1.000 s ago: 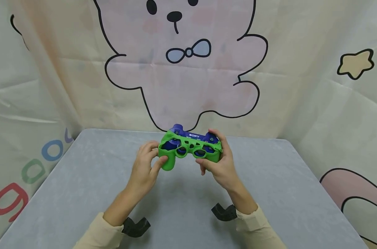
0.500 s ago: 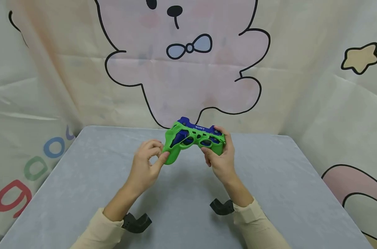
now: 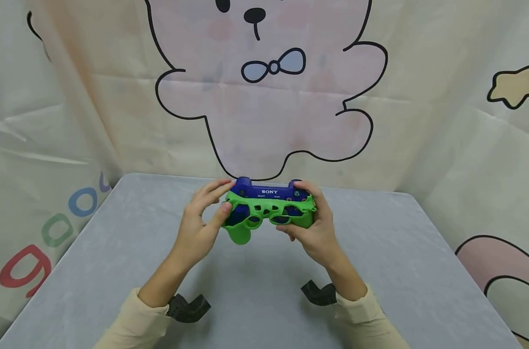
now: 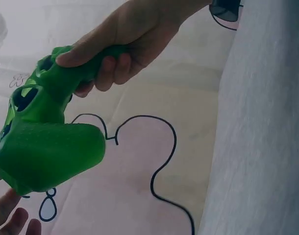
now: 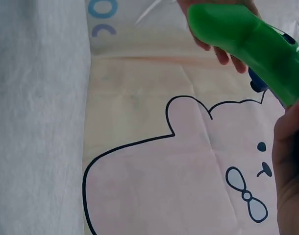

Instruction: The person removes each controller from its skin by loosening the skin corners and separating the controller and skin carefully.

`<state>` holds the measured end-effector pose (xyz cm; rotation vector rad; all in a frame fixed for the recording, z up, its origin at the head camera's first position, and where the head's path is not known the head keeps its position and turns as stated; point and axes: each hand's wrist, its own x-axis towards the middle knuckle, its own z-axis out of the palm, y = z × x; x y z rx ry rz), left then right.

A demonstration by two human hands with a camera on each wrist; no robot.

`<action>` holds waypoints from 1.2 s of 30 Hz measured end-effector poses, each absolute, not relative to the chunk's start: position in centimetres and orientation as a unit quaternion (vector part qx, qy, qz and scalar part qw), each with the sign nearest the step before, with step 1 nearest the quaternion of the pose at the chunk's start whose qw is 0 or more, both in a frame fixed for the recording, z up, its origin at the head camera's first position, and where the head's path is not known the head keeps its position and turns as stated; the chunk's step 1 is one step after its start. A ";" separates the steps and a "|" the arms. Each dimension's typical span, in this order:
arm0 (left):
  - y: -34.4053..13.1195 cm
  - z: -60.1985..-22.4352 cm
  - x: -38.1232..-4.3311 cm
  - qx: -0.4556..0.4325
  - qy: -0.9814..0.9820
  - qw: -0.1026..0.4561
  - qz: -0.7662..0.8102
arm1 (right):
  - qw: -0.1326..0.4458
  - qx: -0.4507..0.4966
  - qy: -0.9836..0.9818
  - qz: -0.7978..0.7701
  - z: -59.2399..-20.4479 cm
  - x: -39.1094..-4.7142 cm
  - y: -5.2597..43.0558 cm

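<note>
In the head view a blue game controller (image 3: pixel 255 193) with a SONY label is held level over the table, its top edge bare. A green rubbery controller cover (image 3: pixel 240 235) lies stretched over its front and grips, twisted out of line with the sticks and buttons. My left hand (image 3: pixel 196 228) pinches the cover and controller at the left end, thumb in front and fingers at the upper corner. My right hand (image 3: pixel 316 237) grips the right handle, index finger on top. In the left wrist view the covered left handle (image 4: pixel 56 152) hangs free of the fingers.
A grey-blue cloth-covered table (image 3: pixel 264 300) lies under the hands. Behind it hangs a printed backdrop (image 3: pixel 264 121) with a bear outline and bow tie. Black curved pieces, one a bracket (image 3: pixel 187 309), stick out from each wrist.
The controller tilted up on its left side, then came back level. My left thumb and fingers have shifted from the lower left handle up to the upper left corner; the right hand keeps its grip.
</note>
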<state>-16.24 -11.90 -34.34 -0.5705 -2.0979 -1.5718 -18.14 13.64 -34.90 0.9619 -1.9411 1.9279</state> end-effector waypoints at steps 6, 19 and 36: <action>-12.1 -34.2 -16.2 -0.221 -0.693 0.239 -0.644 | 0.080 0.342 -0.606 0.714 -35.1 -18.2 13.3; -12.1 -33.9 -16.0 -0.237 -0.735 0.368 -0.518 | 0.033 0.347 -0.591 0.727 -35.9 -18.7 13.6; -13.8 -33.3 -15.7 -0.295 -0.694 0.039 -0.655 | 0.048 0.363 -0.592 0.718 -36.3 -19.8 13.8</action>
